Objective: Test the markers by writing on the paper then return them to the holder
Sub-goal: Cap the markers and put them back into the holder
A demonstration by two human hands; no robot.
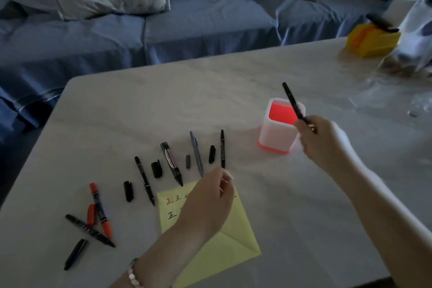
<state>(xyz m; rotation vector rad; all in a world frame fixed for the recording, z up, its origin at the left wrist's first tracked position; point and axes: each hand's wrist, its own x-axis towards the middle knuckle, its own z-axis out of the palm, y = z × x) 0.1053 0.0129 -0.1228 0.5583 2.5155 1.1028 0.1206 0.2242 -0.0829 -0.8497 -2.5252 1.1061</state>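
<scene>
The right hand (320,140) pinched one black marker (293,103) above the holder (281,138). The left hand (210,199), fingers loosely curled, grasping nothing, hovered over the yellow paper (229,248). Left of the holder, seven markers lay on the worktop (163,100).

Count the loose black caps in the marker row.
4: far-left cap, one beside the thick marker, a small one by the grey pen, one by the rightmost marker. The left hand might hide more.

The holder (281,125) stands open-topped with bare table (163,105) on its left and far sides; the right hand (325,138) with its black marker (295,106) crowds its near right; uncapped markers and caps (177,163) line the paper (224,248)'s far edge.
</scene>
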